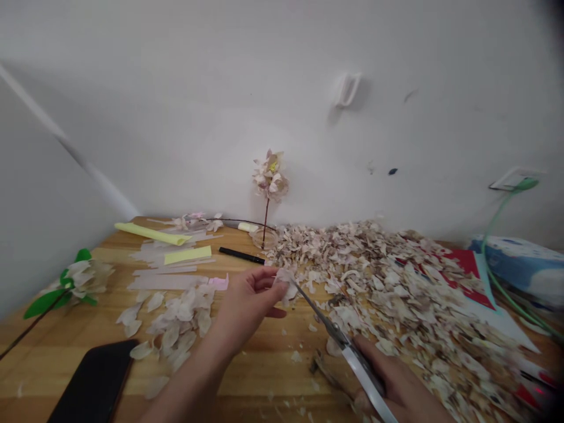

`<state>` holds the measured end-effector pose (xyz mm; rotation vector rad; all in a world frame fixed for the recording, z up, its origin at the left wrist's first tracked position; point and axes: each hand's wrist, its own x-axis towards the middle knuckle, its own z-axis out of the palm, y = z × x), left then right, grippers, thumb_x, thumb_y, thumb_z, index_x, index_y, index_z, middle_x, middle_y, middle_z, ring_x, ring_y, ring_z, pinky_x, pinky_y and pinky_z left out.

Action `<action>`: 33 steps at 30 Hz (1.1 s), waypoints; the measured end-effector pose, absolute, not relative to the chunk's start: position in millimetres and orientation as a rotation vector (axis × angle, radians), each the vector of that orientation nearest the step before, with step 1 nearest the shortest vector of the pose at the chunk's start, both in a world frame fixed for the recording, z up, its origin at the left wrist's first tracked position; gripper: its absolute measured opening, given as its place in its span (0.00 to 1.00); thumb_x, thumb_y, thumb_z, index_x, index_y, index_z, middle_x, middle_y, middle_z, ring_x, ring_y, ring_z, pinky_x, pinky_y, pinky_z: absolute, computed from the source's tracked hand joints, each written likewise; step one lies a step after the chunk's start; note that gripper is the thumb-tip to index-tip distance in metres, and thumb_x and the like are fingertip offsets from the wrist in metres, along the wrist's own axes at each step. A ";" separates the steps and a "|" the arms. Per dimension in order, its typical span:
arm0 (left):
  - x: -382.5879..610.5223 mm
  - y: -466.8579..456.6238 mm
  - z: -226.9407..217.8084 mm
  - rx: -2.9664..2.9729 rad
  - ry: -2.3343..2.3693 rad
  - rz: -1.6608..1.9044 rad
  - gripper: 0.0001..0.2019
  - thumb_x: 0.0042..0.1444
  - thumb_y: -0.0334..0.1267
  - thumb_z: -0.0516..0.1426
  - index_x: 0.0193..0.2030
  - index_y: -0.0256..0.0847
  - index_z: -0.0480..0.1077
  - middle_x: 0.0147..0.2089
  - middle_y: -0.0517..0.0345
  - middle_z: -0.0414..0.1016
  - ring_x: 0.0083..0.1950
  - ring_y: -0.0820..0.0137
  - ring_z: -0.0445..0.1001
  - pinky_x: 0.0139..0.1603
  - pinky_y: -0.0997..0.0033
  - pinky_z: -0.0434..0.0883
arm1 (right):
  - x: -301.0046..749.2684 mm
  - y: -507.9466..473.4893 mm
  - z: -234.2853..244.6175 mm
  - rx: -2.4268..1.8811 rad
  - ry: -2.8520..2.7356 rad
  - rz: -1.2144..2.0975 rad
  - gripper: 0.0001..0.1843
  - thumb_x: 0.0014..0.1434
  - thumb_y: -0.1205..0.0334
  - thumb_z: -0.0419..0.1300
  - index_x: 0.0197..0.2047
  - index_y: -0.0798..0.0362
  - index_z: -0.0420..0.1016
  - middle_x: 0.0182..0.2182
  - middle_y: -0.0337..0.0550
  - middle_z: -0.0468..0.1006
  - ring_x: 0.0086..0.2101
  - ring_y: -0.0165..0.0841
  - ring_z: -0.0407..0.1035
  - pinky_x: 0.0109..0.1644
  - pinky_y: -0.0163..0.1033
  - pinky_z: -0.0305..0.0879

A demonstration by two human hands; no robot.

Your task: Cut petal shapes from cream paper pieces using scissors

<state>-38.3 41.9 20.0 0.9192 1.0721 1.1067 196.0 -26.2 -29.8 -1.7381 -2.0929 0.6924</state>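
Observation:
Between the thumb and fingers of my left hand point(259, 296) is a thin, pale petal point(286, 276). My right hand point(388, 376) grips a pair of scissors point(335, 332), whose handles lie toward me. The blade tips reach the petal's right edge; whether they are cutting into it I cannot tell. Left of my left wrist lies a loose pile of whitish petals point(185, 320). A large heap of dry, brownish-white petals point(374, 276) spreads behind and beside my right hand.
Against the wall a petal flower on a stem point(271, 176) stands upright in a clear holder point(264, 238). A black marker point(241, 255), yellow paper point(188, 255), a phone point(94, 382) and a green-leaved flower point(81, 279) lie leftward. A green cable point(489, 264) hangs at right.

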 end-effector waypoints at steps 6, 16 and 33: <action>-41.1 41.2 21.9 0.895 1.048 1.144 0.15 0.37 0.34 0.65 0.35 0.35 0.71 0.29 0.55 0.76 0.29 0.72 0.73 0.27 0.72 0.73 | 193.3 -26.8 -26.3 -1.693 -2.082 0.747 0.18 0.48 0.51 0.56 0.41 0.48 0.74 0.22 0.37 0.78 0.25 0.37 0.71 0.28 0.32 0.64; -42.5 41.6 19.2 1.002 1.082 1.199 0.16 0.40 0.33 0.63 0.40 0.36 0.71 0.29 0.55 0.76 0.28 0.73 0.72 0.26 0.75 0.71 | 192.9 -22.7 -20.9 -1.720 -2.112 0.665 0.22 0.47 0.39 0.56 0.33 0.47 0.75 0.22 0.38 0.78 0.24 0.37 0.71 0.26 0.33 0.65; -42.4 37.8 23.9 1.134 1.147 1.099 0.20 0.44 0.35 0.60 0.47 0.33 0.68 0.30 0.56 0.74 0.30 0.72 0.70 0.27 0.73 0.72 | 201.3 -27.8 -29.1 -1.660 -2.188 0.626 0.26 0.47 0.50 0.58 0.50 0.47 0.71 0.34 0.40 0.82 0.32 0.40 0.76 0.31 0.33 0.70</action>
